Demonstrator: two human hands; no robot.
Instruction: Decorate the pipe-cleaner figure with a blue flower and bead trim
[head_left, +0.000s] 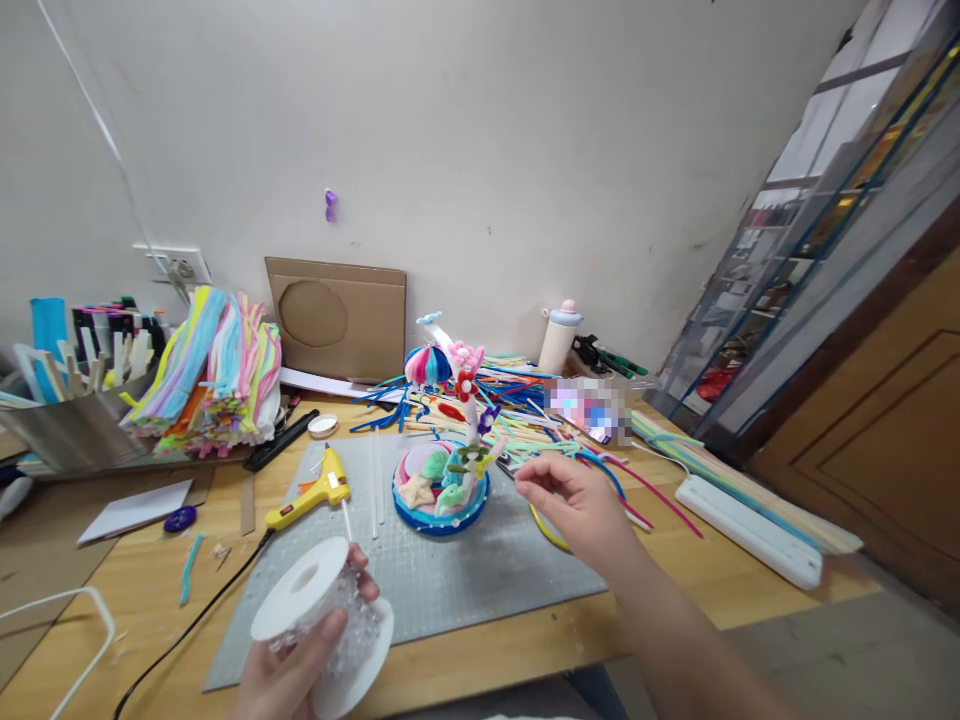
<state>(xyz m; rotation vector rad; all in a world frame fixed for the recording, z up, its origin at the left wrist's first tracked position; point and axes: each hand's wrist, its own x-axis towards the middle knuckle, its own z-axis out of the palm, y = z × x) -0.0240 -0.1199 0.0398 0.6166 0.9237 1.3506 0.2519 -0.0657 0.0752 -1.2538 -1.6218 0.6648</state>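
Note:
My left hand (300, 660) is wrapped round a white spool (300, 590) wound with a strand of clear beads, tilted in front of me. My right hand (566, 500) hovers over the cutting mat, thumb and fingertips pinched together. A thin dark thing shows at those fingertips, too small to name. Just left of that hand stands a decorated piece (442, 510): a round blue base with a starfish and shell shapes, and an upright stem with flowers. From its top hangs a striped balloon-like ball (427, 367). A yellow glue gun (315, 495) lies on the mat beyond the spool.
A grey cutting mat (510, 590) covers the table's middle. Loose pipe cleaners (525, 395) are heaped behind the piece. A phone, a bottle (560, 340) and a white power strip (750, 530) are to the right. Pipe cleaner bundles (217, 370) and cut-out cardboard (375, 320) stand left.

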